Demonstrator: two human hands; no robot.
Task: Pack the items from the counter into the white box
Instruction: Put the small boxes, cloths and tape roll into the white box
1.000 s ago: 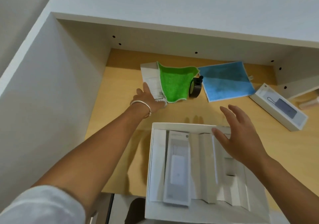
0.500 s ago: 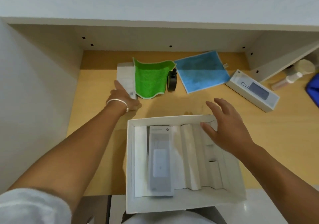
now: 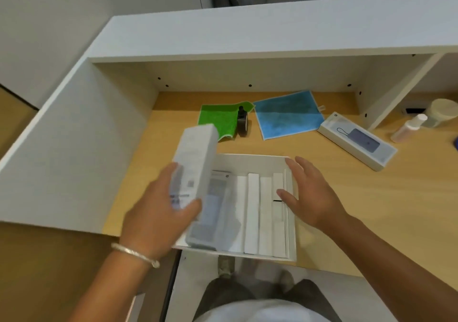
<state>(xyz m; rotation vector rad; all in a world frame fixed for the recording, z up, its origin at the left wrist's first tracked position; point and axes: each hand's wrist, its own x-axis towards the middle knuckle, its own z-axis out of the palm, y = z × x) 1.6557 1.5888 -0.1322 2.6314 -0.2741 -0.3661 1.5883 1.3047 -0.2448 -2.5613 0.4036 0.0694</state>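
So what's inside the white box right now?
White box: one flat packet at left, upright cardboard dividers to its right. The left hand and its carton cover the left edge.

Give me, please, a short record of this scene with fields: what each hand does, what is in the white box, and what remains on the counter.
left hand: grips a small white carton, raised over the left part of the white box
right hand: open, holds nothing, at the right wall of the white box
in box: one flat carton, white cardboard dividers
on counter: green cloth, black tape roll, blue cloth, power bank carton
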